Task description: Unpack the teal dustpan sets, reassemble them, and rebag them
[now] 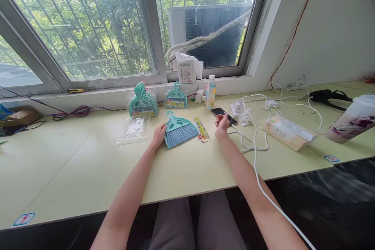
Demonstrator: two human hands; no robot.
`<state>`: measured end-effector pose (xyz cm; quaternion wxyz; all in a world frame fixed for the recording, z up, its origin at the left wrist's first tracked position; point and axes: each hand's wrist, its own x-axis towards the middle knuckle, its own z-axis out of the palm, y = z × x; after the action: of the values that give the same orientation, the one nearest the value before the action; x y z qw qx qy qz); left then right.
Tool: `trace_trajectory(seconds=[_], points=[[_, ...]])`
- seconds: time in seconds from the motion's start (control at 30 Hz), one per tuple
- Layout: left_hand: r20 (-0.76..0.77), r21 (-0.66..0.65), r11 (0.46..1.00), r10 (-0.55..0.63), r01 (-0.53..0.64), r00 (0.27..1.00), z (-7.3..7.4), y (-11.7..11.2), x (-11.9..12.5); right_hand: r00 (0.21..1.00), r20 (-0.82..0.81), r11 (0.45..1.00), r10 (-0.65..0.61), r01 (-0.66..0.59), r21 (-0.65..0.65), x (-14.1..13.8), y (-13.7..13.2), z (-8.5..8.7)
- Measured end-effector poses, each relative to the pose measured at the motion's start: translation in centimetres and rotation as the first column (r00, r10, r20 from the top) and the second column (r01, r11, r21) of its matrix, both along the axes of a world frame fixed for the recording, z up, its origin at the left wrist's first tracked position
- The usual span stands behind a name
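Note:
A teal mini dustpan with a blue-bristled hand brush [180,133] set into it lies on the table in front of me. My left hand [159,134] is closed on its left edge, with fingertips partly hidden. My right hand [222,124] is curled over the near left edge of a black phone [231,117]; whether it grips anything small is hidden. Between my hands lies a printed yellow-green label card [201,129]. Left of the dustpan is a clear plastic bag [133,129]. Behind stand a stack of bagged dustpan sets [143,103] and one more bagged set [175,99].
A drink bottle [210,93] stands behind the phone. White cables and a charger [238,106] spread to the right, one crossing my right forearm. Farther right are a tissue pack [288,131] and a large cup [351,121]. A cardboard box [22,116] sits far left.

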<state>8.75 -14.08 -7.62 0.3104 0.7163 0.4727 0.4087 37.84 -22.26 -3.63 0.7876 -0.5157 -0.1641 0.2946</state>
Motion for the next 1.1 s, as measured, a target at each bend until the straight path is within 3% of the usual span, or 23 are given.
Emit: trace_trajectory(seconds=[0.07,0.1,0.17,0.2,0.27,0.33,0.4,0.43,0.6,0.67,0.73,0.8,0.9,1.0,1.1], points=[[-0.120,0.003,1.000,-0.005,0.005,0.993,0.2,-0.6,0.4,0.988,-0.012,0.988,-0.155,0.155,0.017,1.0,-0.2,0.2],[-0.163,-0.002,1.000,-0.010,0.010,0.987,0.3,-0.9,0.5,0.983,0.047,0.985,-0.175,0.175,-0.005,1.2,-0.3,0.2],[-0.194,-0.003,1.000,-0.019,0.019,0.981,0.4,-1.2,0.8,0.943,0.323,0.987,-0.084,0.122,-0.100,1.1,-0.4,0.2],[-0.189,0.001,1.000,-0.020,0.020,0.982,0.5,-1.3,0.8,0.867,0.498,0.980,0.015,0.087,-0.181,0.8,-0.5,0.1],[-0.159,0.012,1.000,-0.012,0.014,0.987,0.5,-1.2,0.8,0.596,0.754,0.922,0.277,0.057,-0.383,-0.1,-0.5,-0.3],[-0.119,0.014,1.000,0.009,-0.008,0.993,0.4,-0.9,0.6,0.325,0.799,0.825,0.507,0.085,-0.558,-0.9,-0.5,-1.0],[-0.075,0.004,0.999,0.036,-0.036,0.997,0.5,-0.6,0.5,0.174,0.767,0.759,0.618,0.123,-0.640,-1.2,-0.3,-1.9],[-0.059,-0.002,0.999,0.049,-0.049,0.997,0.5,-0.6,0.4,0.140,0.771,0.757,0.621,0.149,-0.637,-0.9,-0.2,-2.3],[-0.067,0.006,0.998,0.057,-0.057,0.996,0.7,-0.6,0.3,0.140,0.907,0.815,0.397,0.401,-0.418,1.9,-0.1,-2.8],[-0.092,0.022,0.999,0.044,-0.042,0.995,0.9,-1.0,0.5,0.129,0.942,0.845,0.309,0.418,-0.334,2.0,-0.3,-2.1],[-0.108,0.057,0.997,0.049,-0.043,0.993,1.2,-1.8,0.9,0.088,0.966,0.916,0.245,0.306,-0.260,0.6,-0.7,-1.2],[-0.105,0.131,0.990,0.071,-0.056,0.992,1.8,-3.0,1.5,0.052,0.974,0.968,0.219,0.118,-0.223,-2.1,-1.3,-0.6],[-0.123,0.339,0.940,0.070,-0.025,0.990,2.9,-5.2,2.4,0.067,0.979,0.974,0.194,-0.136,-0.184,-6.8,-2.3,-0.4],[-0.218,0.543,0.827,-0.024,0.141,0.976,3.6,-6.9,2.8,0.252,0.957,0.961,0.146,-0.265,-0.077,-10.0,-3.1,-0.6],[-0.258,0.617,0.758,-0.057,0.210,0.965,3.7,-7.5,2.8,0.453,0.887,0.972,0.092,-0.235,0.019,-10.5,-3.2,-0.5]])
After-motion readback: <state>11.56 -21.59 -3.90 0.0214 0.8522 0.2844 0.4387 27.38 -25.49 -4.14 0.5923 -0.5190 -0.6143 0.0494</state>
